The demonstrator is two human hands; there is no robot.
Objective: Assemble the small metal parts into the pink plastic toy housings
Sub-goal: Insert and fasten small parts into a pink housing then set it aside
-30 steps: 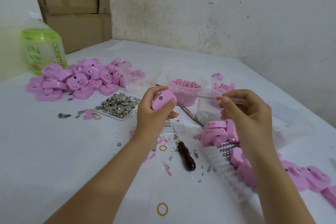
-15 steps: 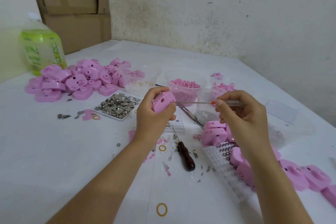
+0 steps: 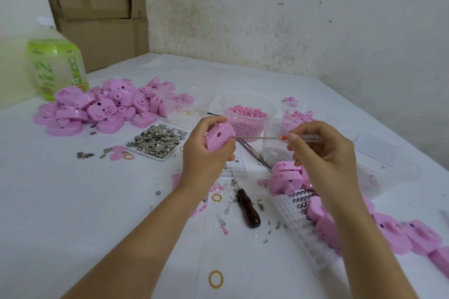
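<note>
Head view. Step in hand, judged from the pose: seating or fastening something in one housing.

Left hand [image 3: 201, 160] curls round one pink housing [image 3: 218, 138], raised off the tabletop [image 3: 73, 201], with the face bearing a round hole turned toward the camera. Right hand [image 3: 323, 153] pinches the clear handle of a thin-shafted tool [image 3: 257, 138] between thumb and fingers. The shaft lies roughly level, its tip at the housing's right edge. Touching or just inside: too small to tell. Whether a metal part sits on the tip: cannot tell.

Places, all relative to the held housing:
- tray of loose metal parts [image 3: 158, 141]: lower left, on the tabletop
- heap of housings [image 3: 97, 109]: well left, farther back
- cup of pink pellets [image 3: 245, 116]: just behind
- wooden-handled awl [image 3: 247, 209]: below, nearer the camera
- more housings [image 3: 289, 177] by a white grid tray [image 3: 296, 223]: lower right

Next move (judgement): drive the tool along its shaft axis while the left hand braces the housing against it. The tip needs to hold line with the small opening, or it may skid off the smooth plastic.
</note>
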